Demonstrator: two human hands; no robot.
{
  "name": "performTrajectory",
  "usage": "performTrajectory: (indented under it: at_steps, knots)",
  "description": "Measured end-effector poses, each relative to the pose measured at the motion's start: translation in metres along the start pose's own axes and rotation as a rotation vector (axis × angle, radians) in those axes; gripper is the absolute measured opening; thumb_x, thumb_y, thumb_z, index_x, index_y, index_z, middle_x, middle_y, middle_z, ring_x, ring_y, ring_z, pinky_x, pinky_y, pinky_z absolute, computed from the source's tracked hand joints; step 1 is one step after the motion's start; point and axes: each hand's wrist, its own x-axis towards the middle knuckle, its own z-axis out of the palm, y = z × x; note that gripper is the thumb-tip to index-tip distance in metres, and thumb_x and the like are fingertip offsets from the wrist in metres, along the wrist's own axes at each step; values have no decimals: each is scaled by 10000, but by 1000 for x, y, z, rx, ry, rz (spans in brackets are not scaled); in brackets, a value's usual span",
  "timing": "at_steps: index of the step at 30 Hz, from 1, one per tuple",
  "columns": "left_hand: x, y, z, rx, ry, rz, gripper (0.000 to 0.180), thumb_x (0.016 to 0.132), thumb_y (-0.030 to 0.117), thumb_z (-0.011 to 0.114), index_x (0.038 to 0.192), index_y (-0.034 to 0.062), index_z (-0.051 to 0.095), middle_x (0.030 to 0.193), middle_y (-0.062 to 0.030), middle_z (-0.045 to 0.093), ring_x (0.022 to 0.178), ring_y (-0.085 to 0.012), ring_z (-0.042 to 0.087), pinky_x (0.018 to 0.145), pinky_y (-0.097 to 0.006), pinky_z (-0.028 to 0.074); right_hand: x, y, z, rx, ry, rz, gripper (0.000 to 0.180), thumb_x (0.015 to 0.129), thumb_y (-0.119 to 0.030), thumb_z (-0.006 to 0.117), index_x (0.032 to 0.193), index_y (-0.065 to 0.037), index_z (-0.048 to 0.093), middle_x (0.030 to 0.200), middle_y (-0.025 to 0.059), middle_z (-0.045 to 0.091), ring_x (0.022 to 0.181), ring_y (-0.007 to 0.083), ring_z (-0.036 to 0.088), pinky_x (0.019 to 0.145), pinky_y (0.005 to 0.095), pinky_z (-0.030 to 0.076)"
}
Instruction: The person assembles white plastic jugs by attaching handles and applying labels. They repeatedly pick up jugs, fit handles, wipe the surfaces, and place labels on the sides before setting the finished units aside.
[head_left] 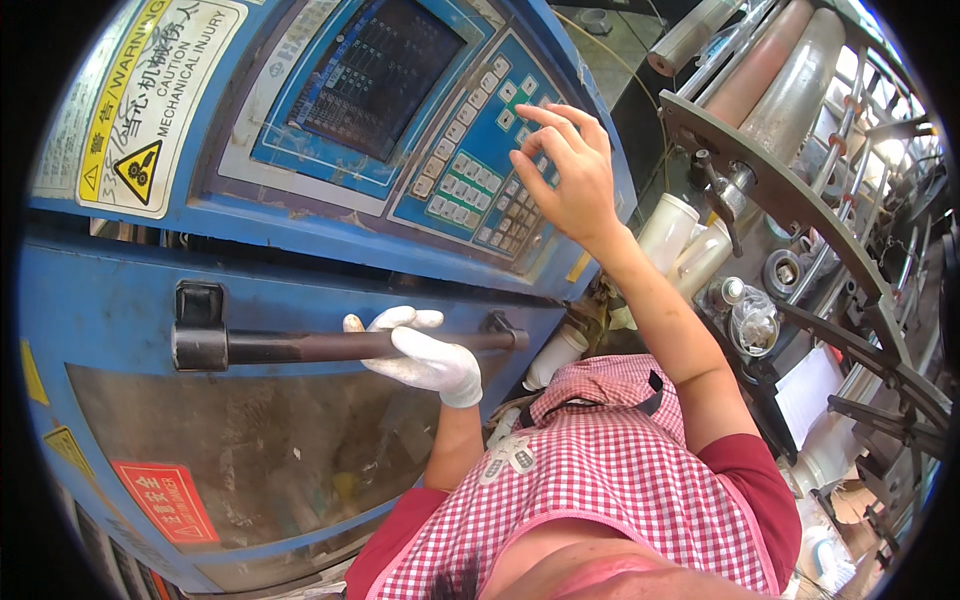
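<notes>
In front of the person, seen from the head camera, stands a blue machine (120, 300) with a control panel tilted above a sliding door. The left hand (420, 352), in a white glove, is wrapped around a dark horizontal handle bar (290, 347) on that door; the fingers curl over the top of the bar and the thumb lies along its front, so the hand is clamped on the bar near its right end. Below that hand, a scratched, cloudy window (250, 450) fills the lower part of the door.

Up and to the right of the gloved hand, the bare right hand (562, 165) is raised to the keypad (478, 160), its fingers spread and loosely bent, the fingertips at or just over the pale keys; whether one presses a key cannot be told. It holds nothing. Left of this hand sits a dark screen (375, 75) in the panel. Right of the bare forearm stand several white plastic bottles (668, 230) beside a grey metal frame with rollers (790, 90).
</notes>
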Motion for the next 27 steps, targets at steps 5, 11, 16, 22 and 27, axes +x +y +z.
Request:
performTrajectory:
  at_steps: [5, 11, 16, 22, 27]
  knots:
    - [1, 1, 1, 0, 7, -6, 575, 1098, 201, 443, 1574, -63, 258, 941, -94, 581, 646, -126, 504, 593, -274, 455, -3, 2, 2, 2, -1, -9, 175, 842, -135, 795, 825, -89, 627, 1324, 59, 722, 1285, 349, 573, 1082, 508, 413]
    - [-1, -2, 0, 3, 1, 7, 575, 1092, 181, 443, 1573, -71, 254, 936, -93, 580, 656, -126, 507, 604, -276, 462, -6, 2, -1, 4, -13, 1, 218, 824, -151, 820, 796, -94, 611, 1336, 72, 722, 1299, 349, 570, 1097, 506, 399]
    - [-2, -2, -2, -44, 3, -29, 575, 1085, 181, 454, 1580, -41, 263, 967, -74, 589, 648, -114, 514, 621, -255, 479, -11, -2, -3, 43, -38, -1, 262, 803, -147, 841, 763, -99, 586, 1335, 70, 726, 1301, 347, 571, 1092, 504, 400]
    - [-3, -2, -4, -62, -32, -58, 627, 1113, 221, 459, 1595, -72, 186, 978, -97, 594, 679, -130, 519, 658, -279, 484, -21, -12, -2, 96, -56, -22, 254, 782, -81, 822, 743, -75, 571, 1314, 84, 736, 1212, 347, 614, 999, 465, 489]
    - [-2, 0, -6, -75, -25, -76, 610, 1102, 188, 458, 1602, -46, 197, 989, -88, 592, 679, -118, 525, 667, -270, 492, -30, -29, -4, 194, -105, -18, 226, 773, -29, 776, 732, -52, 554, 1304, 89, 738, 1121, 341, 641, 933, 443, 533]
